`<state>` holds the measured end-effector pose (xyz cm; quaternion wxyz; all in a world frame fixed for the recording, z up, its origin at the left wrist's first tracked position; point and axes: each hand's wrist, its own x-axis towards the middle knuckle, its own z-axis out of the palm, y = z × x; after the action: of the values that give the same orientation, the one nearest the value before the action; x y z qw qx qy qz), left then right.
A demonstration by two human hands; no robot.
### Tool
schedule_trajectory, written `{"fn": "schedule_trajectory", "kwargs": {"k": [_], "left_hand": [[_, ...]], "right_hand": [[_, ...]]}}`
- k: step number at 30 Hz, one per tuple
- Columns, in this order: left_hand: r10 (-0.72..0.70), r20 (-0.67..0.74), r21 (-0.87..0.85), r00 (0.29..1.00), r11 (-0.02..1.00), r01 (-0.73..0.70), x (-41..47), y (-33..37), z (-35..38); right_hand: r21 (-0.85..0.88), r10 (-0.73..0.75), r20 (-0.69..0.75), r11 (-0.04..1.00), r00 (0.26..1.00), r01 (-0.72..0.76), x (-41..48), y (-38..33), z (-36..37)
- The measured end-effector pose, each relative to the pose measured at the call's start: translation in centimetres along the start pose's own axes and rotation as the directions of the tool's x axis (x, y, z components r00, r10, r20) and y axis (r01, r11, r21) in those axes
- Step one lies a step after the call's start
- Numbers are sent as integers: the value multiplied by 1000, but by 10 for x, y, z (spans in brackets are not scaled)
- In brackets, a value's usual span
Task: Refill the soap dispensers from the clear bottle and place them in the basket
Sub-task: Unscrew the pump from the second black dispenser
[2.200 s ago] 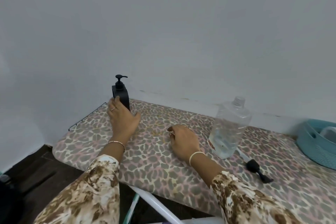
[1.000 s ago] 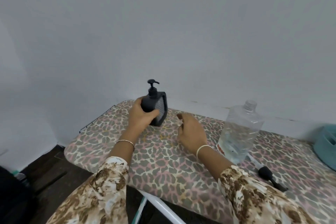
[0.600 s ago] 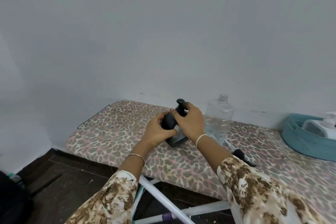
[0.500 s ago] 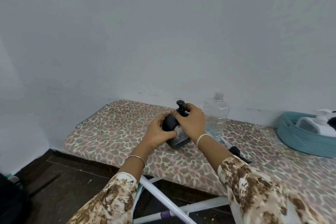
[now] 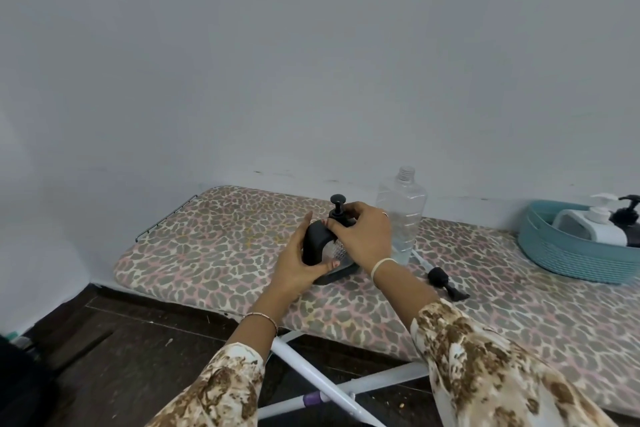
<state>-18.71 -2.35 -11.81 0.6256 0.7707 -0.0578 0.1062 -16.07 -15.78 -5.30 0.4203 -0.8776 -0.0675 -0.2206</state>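
Note:
A black soap dispenser [image 5: 316, 243] stands on the leopard-print ironing board [image 5: 214, 246], near its middle. My left hand [image 5: 299, 265] wraps around the dispenser's body. My right hand [image 5: 363, 236] grips the collar of its black pump, whose head sticks up above my fingers. Just behind my right hand stands the clear bottle [image 5: 401, 211], uncapped, with a little liquid at the bottom. The teal basket [image 5: 568, 253] at the right edge holds a white dispenser [image 5: 595, 225] and a black dispenser [image 5: 627, 215].
A loose black pump with its tube [image 5: 441, 279] lies on the board to the right of my right wrist. The board's white legs [image 5: 332, 388] cross below over a dark floor. A plain wall rises directly behind the board.
My left hand brought the black dispenser from the board's far left corner to the middle. My right hand came onto its pump. Over the last half second both hands stay put.

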Motion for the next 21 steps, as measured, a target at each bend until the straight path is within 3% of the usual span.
{"fn": "schedule_trajectory", "kwargs": {"k": [12, 18, 21], "left_hand": [[-58, 128, -104, 990, 992, 71, 12, -5, -14], [-114, 167, -178, 979, 974, 143, 13, -5, -17], [-131, 136, -183, 982, 971, 154, 10, -9, -12]], "right_hand": [[-124, -104, 200, 984, 974, 130, 19, 4, -7], [59, -176, 416, 984, 892, 167, 31, 12, -21], [32, -216, 446, 974, 869, 226, 33, 8, -27]]}}
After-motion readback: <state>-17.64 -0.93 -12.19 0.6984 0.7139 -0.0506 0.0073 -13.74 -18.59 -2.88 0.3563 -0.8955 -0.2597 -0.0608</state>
